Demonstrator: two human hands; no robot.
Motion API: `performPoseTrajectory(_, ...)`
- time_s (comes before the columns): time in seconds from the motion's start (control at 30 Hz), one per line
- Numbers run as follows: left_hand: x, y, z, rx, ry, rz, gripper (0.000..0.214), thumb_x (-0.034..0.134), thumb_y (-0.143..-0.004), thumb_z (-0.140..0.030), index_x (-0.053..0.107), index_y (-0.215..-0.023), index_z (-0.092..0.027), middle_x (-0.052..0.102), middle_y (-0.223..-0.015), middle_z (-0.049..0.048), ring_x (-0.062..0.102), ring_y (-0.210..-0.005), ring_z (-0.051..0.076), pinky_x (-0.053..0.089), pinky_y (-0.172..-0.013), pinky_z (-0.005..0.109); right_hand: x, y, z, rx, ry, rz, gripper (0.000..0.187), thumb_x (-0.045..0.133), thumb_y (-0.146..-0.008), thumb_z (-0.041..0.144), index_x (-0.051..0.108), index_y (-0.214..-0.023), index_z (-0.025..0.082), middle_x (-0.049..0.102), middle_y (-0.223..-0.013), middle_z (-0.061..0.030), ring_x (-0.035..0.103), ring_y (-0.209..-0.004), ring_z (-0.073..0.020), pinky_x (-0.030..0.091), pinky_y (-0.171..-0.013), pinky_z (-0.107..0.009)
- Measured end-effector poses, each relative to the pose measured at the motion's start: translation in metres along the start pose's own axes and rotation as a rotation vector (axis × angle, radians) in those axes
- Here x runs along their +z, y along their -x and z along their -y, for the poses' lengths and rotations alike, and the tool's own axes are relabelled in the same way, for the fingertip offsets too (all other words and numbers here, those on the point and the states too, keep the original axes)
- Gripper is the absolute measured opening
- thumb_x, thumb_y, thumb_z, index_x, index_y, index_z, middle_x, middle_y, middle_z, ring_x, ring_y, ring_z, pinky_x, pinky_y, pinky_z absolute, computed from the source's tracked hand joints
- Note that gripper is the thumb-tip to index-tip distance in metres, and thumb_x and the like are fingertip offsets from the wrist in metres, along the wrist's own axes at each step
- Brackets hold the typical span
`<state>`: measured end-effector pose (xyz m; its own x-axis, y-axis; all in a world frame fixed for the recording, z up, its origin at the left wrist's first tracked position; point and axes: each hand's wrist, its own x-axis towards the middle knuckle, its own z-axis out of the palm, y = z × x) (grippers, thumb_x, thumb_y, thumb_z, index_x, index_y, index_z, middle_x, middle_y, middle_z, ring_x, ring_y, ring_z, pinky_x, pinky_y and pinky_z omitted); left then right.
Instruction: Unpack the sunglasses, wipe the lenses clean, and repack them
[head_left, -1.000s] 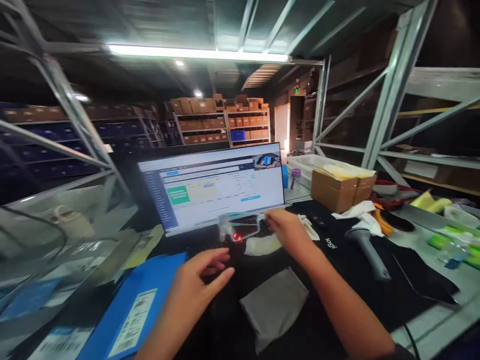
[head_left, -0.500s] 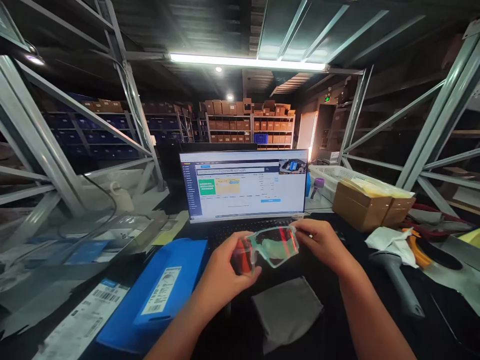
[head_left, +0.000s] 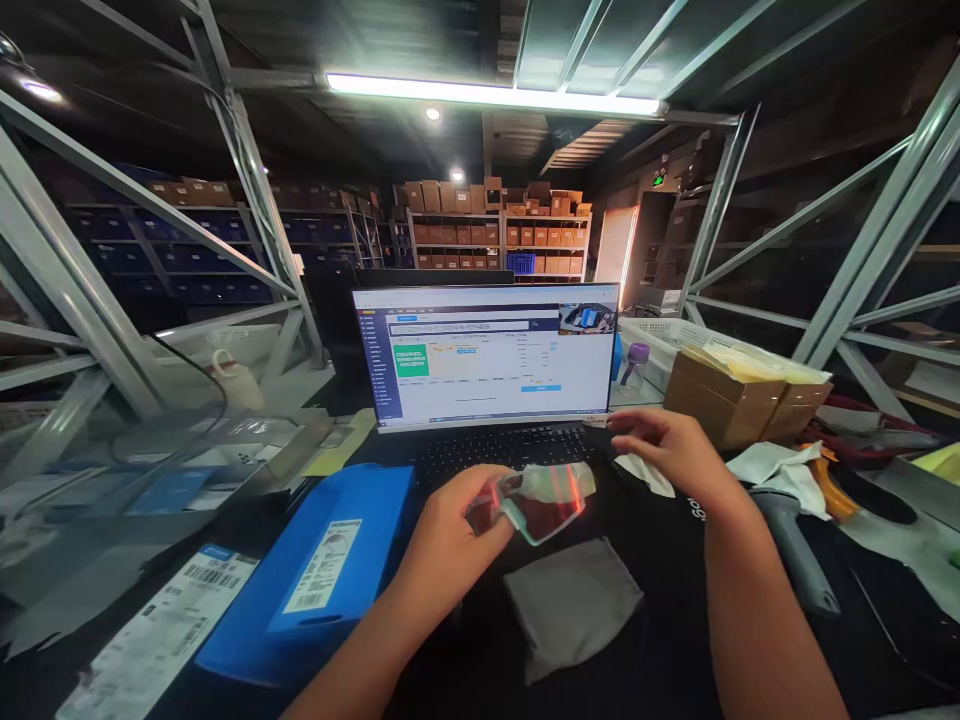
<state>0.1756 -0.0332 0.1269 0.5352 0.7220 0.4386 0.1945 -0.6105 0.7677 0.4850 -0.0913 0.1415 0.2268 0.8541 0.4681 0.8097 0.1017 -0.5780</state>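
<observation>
Black mat (head_left: pixel 660 560): I am looking down on it, and it is carrying most of what is near.
Grey pouch (head_left: pixel 574 605): is lying between the forearms, just below the glasses.
Blue case (head_left: pixel 375 540): is crowding the left forearm, with a printed sheet (head_left: pixel 161 625) lying on its far side.
Left hand (head_left: pixel 465 525): is pinching one end of the glasses (head_left: pixel 544 510), thumb and fingers clamping; I am seeing them held above the mat, partly blocking the keyboard (head_left: pixel 450 452).
Right hand (head_left: pixel 664 445): is hovering beside a pale cloth (head_left: pixel 646 472), thumb and forefinger standing apart.
Scanner (head_left: pixel 795 550): is resting right of that wrist, touching white tissue (head_left: pixel 776 465).
Monitor (head_left: pixel 487 370): is standing behind the keyboard, closing off the middle.
Cardboard box (head_left: pixel 716 400): is sitting right of the monitor.
Shelves (head_left: pixel 461 247): are holding cartons far behind.
</observation>
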Motion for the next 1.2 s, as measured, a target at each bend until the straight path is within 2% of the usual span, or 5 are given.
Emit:
performPoseTrajectory(0.27, 0.004, 0.001, 0.001, -0.011, 0.029, 0.0, 0.03, 0.063, -0.086, -0.025, 0.068, -0.115, -0.027, 0.072, -0.108, 0.0017, 0.066, -0.089, 0.016, 0.052, -0.072, 0.023, 0.022, -0.01, -0.149, 0.607, 0.446, 0.301, 0.018, 0.068, -0.089, 0.026, 0.068, -0.103, 0.014, 0.07, -0.104, -0.008, 0.067, -0.094, -0.0207, 0.055, -0.084, -0.039)
performPoseTrajectory(0.53, 0.008, 0.001, 0.006, -0.008, -0.002, -0.058, 0.029, 0.065, -0.083, -0.029, 0.07, -0.111, -0.022, 0.073, -0.1, 0.0048, 0.067, -0.08, 0.017, 0.054, -0.069, 0.026, 0.037, -0.002, -0.196, 0.672, 0.49, 0.334, 0.027, 0.063, -0.094, 0.032, 0.063, -0.116, 0.016, 0.064, -0.119, -0.0082, 0.063, -0.105, -0.022, 0.054, -0.089, -0.043)
performPoseTrajectory(0.87, 0.006, -0.008, 0.017, -0.008, -0.097, -0.158, 0.027, 0.067, -0.078, -0.034, 0.072, -0.103, -0.024, 0.07, -0.084, 0.0, 0.063, -0.069, 0.016, 0.053, -0.061, 0.025, 0.022, -0.006, -0.183, 0.696, 0.312, 0.055, 0.028, 0.062, -0.094, 0.035, 0.062, -0.115, 0.016, 0.064, -0.115, -0.0076, 0.065, -0.098, -0.0202, 0.056, -0.084, -0.04)
performPoseTrajectory(1.07, 0.009, -0.005, 0.014, -0.043, -0.056, -0.215, 0.023, 0.063, -0.083, -0.032, 0.069, -0.102, -0.022, 0.067, -0.078, -0.0015, 0.06, -0.063, 0.013, 0.049, -0.054, 0.021, 0.0, -0.022, -0.122, 0.494, 0.07, -0.201, 0.029, 0.049, -0.094, 0.038, 0.065, -0.09, 0.014, 0.065, -0.073, -0.0029, 0.06, -0.065, -0.0156, 0.047, -0.057, -0.026)
performPoseTrajectory(1.2, 0.01, -0.002, 0.015, 0.002, -0.093, -0.319, 0.034, 0.059, -0.085, -0.025, 0.064, -0.118, -0.023, 0.072, -0.101, 0.0022, 0.066, -0.084, 0.017, 0.056, -0.074, 0.027, 0.008, -0.026, -0.077, 0.362, -0.097, -0.285, 0.033, 0.049, -0.087, 0.047, 0.061, -0.079, 0.018, 0.058, -0.057, -0.0011, 0.051, -0.05, -0.0159, 0.036, -0.046, -0.026)
